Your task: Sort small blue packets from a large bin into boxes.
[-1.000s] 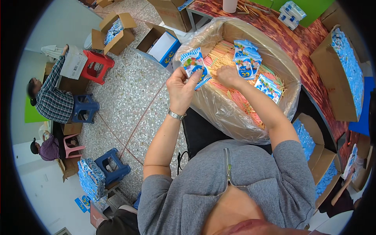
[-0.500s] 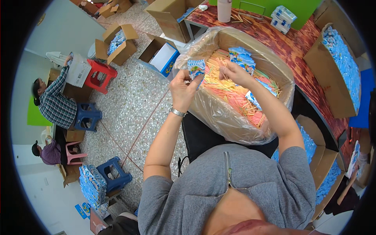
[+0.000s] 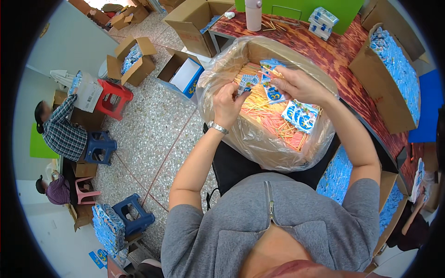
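Note:
In front of me is a large cardboard box point(image 3: 250, 134) lined with clear plastic, full of thin yellow, pink and orange sticks point(image 3: 259, 109). My left hand point(image 3: 226, 105), with a metal watch on its wrist, pinches the edge of a small blue and white packet point(image 3: 249, 81) low over the sticks. Above the far right of the pile, my right hand point(image 3: 299, 86) is closed on a few thin sticks whose ends poke out past the fingertips. Just under it lies another blue and white packet point(image 3: 275, 94). Several more packets point(image 3: 300, 116) lie overlapped nearer the box's right side.
A reddish patterned table point(image 3: 296, 41) behind the box carries a pale bottle point(image 3: 253, 16) and stacked packs point(image 3: 323, 23). Boxes of blue packets point(image 3: 394, 69) stand at right. Leftward are a blue stool point(image 3: 132, 215), a red stool point(image 3: 113, 98) and two people at work.
My left hand has lowered its packet toward the sticks. My right hand has moved right and lifted, with sticks in its fingers. The packets in the box lie differently.

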A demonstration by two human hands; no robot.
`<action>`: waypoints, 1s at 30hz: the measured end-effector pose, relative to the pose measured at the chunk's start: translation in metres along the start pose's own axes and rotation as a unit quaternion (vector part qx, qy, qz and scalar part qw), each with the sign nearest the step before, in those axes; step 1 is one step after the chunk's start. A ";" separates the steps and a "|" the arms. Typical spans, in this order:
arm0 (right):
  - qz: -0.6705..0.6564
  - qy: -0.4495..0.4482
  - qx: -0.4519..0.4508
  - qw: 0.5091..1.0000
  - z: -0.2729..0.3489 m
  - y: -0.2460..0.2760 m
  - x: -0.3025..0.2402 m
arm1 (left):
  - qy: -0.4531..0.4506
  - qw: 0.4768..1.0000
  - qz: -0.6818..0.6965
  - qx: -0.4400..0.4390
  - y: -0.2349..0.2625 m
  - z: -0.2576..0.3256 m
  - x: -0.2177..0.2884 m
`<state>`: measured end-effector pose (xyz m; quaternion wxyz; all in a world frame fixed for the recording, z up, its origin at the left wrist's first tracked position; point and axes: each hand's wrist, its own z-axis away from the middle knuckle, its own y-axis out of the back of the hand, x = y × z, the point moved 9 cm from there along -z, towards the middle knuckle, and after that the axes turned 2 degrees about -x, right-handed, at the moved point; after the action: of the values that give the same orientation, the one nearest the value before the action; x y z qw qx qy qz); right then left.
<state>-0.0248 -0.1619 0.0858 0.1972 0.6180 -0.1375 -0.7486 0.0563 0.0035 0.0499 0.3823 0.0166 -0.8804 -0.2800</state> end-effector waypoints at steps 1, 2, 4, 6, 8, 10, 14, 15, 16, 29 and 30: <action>0.149 0.084 0.020 0.985 0.002 0.007 -0.025 | -0.026 1.000 -0.005 -0.003 -0.003 0.000 0.003; 0.294 0.166 0.038 0.940 0.006 0.007 -0.046 | -0.026 1.000 -0.004 -0.002 -0.004 0.000 0.003; 0.329 0.154 0.017 0.932 -0.001 0.008 -0.050 | -0.052 0.998 -0.018 -0.002 -0.007 0.001 0.009; 0.363 0.143 -0.005 0.921 -0.007 0.005 -0.051 | -0.065 0.998 -0.020 0.003 -0.007 0.000 0.011; 0.399 0.128 -0.025 0.908 -0.012 0.001 -0.051 | -0.077 0.997 -0.023 0.009 -0.006 0.000 0.014; 0.421 0.135 -0.025 0.897 -0.015 -0.001 -0.050 | -0.085 0.996 -0.033 0.007 -0.006 0.000 0.016; 0.447 0.086 -0.063 0.888 -0.023 -0.008 -0.041 | -0.086 0.996 -0.031 0.008 -0.004 -0.001 0.014; 0.448 0.085 -0.062 0.888 -0.025 -0.007 -0.039 | -0.101 0.994 -0.042 0.008 -0.005 0.000 0.017; 0.464 0.099 -0.075 0.877 -0.028 -0.009 -0.038 | -0.116 0.992 -0.052 0.008 -0.006 0.000 0.020; 0.536 0.021 -0.189 0.822 -0.045 -0.024 -0.043 | -0.135 0.989 -0.062 -0.009 -0.013 0.001 0.023; 0.536 0.021 -0.189 0.822 -0.045 -0.025 -0.045 | -0.139 0.988 -0.066 -0.010 -0.014 0.000 0.025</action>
<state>0.0231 -0.1171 0.1054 0.6832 0.4129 -0.2987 -0.5231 0.0357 -0.0145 0.0596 0.2371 0.0318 -0.9190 -0.3133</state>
